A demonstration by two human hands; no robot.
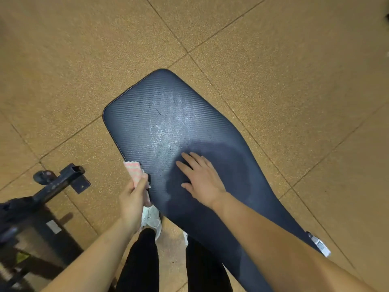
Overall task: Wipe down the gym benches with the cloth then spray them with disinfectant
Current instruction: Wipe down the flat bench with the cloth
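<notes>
1. Against the near left edge of the bench pad [168, 106], head view: left grip [134, 197] clenched round the pink-and-white cloth [133, 170], pressing it to the pad's side rim, probably to catch the edge that a flat pass over the top would miss.
2. Right of that, lying flat on the pad top: right grip [202, 178], released, fingers straight and spread, holding nothing; likely bracing the body while leaning over.
3. Round the right grip and nearer, a darker patch; damp or shadow, cannot tell. Farther along, pale smears on the ribbed surface, so wiping judged unfinished toward the far end.
4. No disinfectant bottle in sight; spraying judged not yet begun.
5. Elsewhere: tan tiled floor [273, 60] all round, dark metal frame [61, 180] at near left, a white shoe [151, 218] just below the left grip, a white tag [321, 246] at the pad's near right end.
</notes>
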